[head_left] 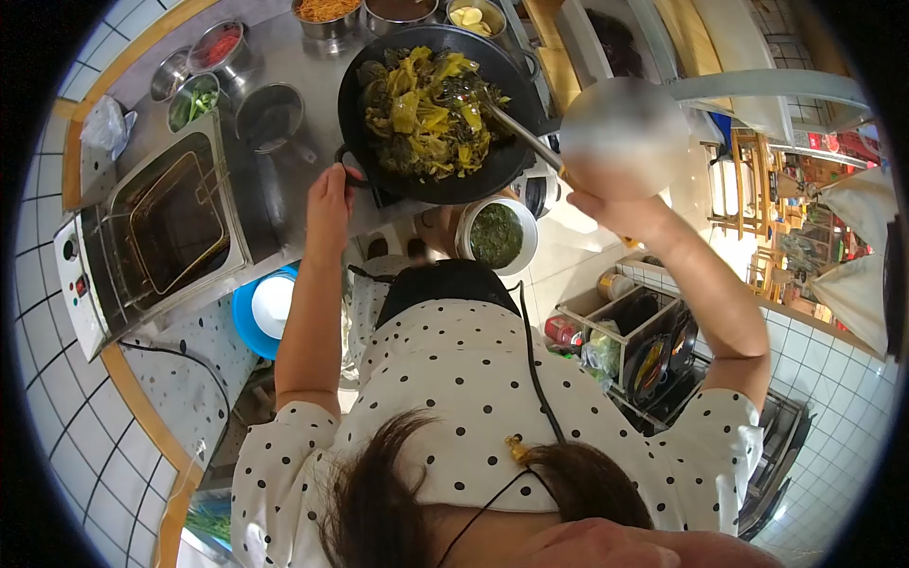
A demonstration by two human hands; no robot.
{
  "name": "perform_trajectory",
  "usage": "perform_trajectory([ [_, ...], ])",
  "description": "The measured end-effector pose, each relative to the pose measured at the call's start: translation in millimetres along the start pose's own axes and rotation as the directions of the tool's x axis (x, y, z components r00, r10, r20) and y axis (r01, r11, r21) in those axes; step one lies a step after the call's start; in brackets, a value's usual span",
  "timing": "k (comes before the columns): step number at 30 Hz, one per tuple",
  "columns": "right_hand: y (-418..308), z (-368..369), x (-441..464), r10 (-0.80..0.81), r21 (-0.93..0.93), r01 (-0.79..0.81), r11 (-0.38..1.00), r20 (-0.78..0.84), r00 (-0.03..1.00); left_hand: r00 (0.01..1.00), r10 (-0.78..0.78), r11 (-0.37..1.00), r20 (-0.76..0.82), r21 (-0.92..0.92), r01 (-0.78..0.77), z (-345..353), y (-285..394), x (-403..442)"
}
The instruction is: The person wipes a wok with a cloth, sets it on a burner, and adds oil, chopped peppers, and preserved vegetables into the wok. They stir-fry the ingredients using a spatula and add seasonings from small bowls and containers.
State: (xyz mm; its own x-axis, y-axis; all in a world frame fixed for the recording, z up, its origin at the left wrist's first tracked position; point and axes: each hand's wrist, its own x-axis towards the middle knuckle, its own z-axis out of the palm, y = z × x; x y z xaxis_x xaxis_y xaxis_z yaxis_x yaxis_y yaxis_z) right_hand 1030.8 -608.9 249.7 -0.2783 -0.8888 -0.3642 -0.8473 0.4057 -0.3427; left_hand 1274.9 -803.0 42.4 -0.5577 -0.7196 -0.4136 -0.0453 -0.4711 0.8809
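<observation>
A black wok [352, 114] holds chopped yellow-green and dark leafy vegetables [431, 118], which look like pickled greens. My left hand [330, 194] is closed around the wok's near side handle. With my right hand [615, 210] I grip a long-handled wok utensil [525, 137]. Its metal shaft slants down into the vegetables; the head is partly buried, so spatula or ladle is unclear. A round blur covers the area just above my right hand and hides part of it.
A deep fryer [227, 189] with a basket stands left, near a saucepan [270, 118] and metal bowls of green [196, 102] and red [220, 43] cut vegetables. Shredded orange food [327, 11] sits behind. A bucket of dark greens [464, 241] stands below the wok; a rack [630, 331] is at right.
</observation>
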Motion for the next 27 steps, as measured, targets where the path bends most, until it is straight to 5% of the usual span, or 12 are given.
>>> perform_trajectory([
  [1,-0.5,-2.4,3.7,-0.147,-0.159,0.142,0.977,-0.019,0.989,1.000,0.001,1.000,0.004,0.001,-0.001,0.2,0.1,-0.1],
  [6,-57.8,-6.4,24.1,0.102,-0.650,0.084,0.755,0.244,0.964,0.999,-0.002,0.998,-0.034,-0.067,0.000,2.7,1.7,-1.1],
  [18,-40.7,-74.1,44.0,0.107,-0.773,0.062,0.632,0.166,0.980,0.998,0.063,0.988,0.012,-0.140,-0.061,-3.4,-14.5,10.8],
  [21,-24.9,-76.2,59.4,0.177,-0.689,-0.027,0.724,0.148,0.973,0.999,0.052,0.990,-0.006,-0.131,-0.052,-1.3,-11.5,8.8],
  [22,-29.0,-84.4,53.0,0.431,-0.497,-0.304,0.813,0.163,0.887,0.999,0.038,0.990,-0.023,-0.132,-0.041,-0.5,-9.7,6.5],
  [23,-19.7,-84.5,53.9,0.461,-0.405,-0.343,0.847,0.242,0.854,0.999,0.028,0.991,-0.031,-0.130,-0.032,0.6,-7.6,4.2],
  [27,54.9,-76.8,33.9,0.374,0.081,-0.531,0.844,0.621,0.689,0.999,0.006,0.993,-0.053,-0.114,-0.012,2.8,-4.8,3.1],
])
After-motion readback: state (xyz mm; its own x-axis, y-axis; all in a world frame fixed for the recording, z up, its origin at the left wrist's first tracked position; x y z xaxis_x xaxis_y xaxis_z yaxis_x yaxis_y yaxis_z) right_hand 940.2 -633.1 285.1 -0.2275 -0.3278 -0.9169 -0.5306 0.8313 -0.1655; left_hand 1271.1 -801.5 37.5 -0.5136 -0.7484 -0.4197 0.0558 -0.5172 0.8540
